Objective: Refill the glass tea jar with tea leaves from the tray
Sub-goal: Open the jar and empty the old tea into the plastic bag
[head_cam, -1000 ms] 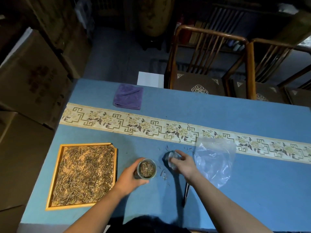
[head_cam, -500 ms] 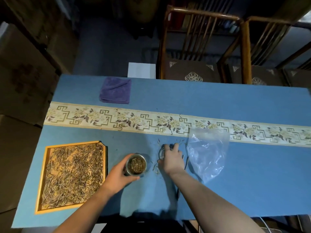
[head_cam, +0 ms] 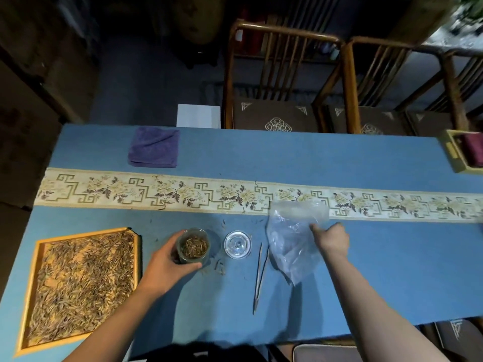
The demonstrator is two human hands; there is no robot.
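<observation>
The glass tea jar [head_cam: 193,246] stands open on the blue table, holding some tea leaves, and my left hand [head_cam: 164,265] is wrapped around its near side. Its round glass lid [head_cam: 237,244] lies flat on the cloth just right of the jar. A wooden tray [head_cam: 36,259] full of dry tea leaves sits at the near left. My right hand [head_cam: 331,239] pinches the right side of a clear plastic bag [head_cam: 290,236] that lies right of the lid. Thin tweezers [head_cam: 260,273] lie between lid and bag.
A folded purple cloth [head_cam: 154,147] lies at the far left of the table [head_cam: 366,270], beyond the patterned runner [head_cam: 146,190]. A small box [head_cam: 456,155] with red contents sits at the far right edge. Wooden chairs [head_cam: 277,74] stand behind. Stray leaves [head_cam: 219,269] are scattered near the jar.
My right hand set the glass lid down beside the jar, let go, and moved right onto the plastic bag. The left hand stays on the jar. The camera view shifted.
</observation>
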